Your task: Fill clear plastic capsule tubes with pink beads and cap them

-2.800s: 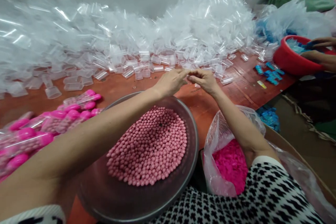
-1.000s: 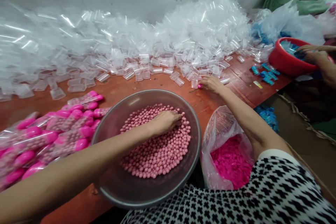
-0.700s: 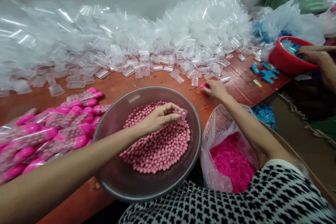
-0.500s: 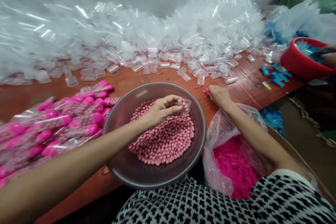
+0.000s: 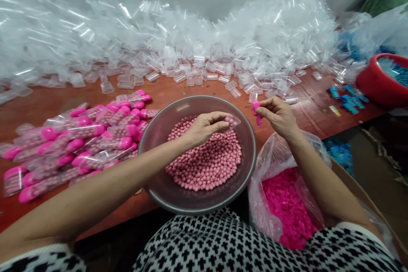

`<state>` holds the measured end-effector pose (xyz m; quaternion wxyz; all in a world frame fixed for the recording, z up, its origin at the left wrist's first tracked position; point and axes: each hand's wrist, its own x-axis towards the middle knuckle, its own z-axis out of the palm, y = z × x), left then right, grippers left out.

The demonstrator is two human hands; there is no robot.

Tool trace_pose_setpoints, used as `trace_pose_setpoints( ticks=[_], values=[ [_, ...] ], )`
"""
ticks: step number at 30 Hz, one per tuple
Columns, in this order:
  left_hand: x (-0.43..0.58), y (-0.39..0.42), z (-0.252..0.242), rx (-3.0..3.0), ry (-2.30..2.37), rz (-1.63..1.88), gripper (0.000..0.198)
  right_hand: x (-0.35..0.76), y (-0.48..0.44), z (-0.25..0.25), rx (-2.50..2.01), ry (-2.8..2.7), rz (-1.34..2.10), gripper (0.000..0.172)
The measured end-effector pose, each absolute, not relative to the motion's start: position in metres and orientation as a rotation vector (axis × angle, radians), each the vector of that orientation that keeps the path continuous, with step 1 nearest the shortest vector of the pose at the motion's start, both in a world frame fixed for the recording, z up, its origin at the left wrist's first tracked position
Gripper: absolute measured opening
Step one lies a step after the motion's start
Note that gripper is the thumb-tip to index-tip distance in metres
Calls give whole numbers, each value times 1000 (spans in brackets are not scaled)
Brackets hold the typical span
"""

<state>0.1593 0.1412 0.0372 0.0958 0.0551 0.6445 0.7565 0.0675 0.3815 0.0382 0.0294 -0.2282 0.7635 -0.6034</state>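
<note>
Over the grey bowl (image 5: pixel 197 208) of pink beads (image 5: pixel 207 165), my left hand (image 5: pixel 207 127) is closed around a small clear plastic container (image 5: pixel 235 121) with pink beads in it. My right hand (image 5: pixel 280 114) pinches a bright pink plastic cap (image 5: pixel 256 110) between thumb and fingertips, just beyond the bowl's right rim. The two hands are apart. Below my right forearm, a clear plastic bag (image 5: pixel 258 187) holds many pink caps (image 5: pixel 290 208).
Bead-filled containers with pink caps (image 5: pixel 86 136) lie heaped on the left of the reddish table (image 5: pixel 178 91). A large pile of clear containers (image 5: pixel 191 46) lines the wall. At the right stand blue pieces (image 5: pixel 352 102) and a red basin (image 5: pixel 379 80).
My right hand has lifted off the table with the pink cap, which now shows clearly. My left hand keeps the container over the bowl. The view has shifted, and the other person's hand is out of view.
</note>
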Motion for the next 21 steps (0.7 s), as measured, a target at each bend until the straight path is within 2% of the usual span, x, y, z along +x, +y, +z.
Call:
trace_pose_setpoints(
  ticks=[4,7,9,14,18,21],
  values=[
    [158,142,36,245,1928,2256,37,100,360,63,-901,2275,-1905,30],
    [158,141,34,291,1983,2240,41,108,353,68,-1049,2321,-1855,35],
    [158,139,32,327,2069,2206,42,107,350,69,-1201,2397,-1727,35],
    [162,139,32,444,2318,2140,36,106,348,69,-1623,2594,-1348,22],
    [168,139,39,574,2546,2057,25,115,348,67,-1777,2730,-1157,20],
    [170,139,42,771,2796,1856,19,123,349,65,-1894,2811,-969,21]
  ],
)
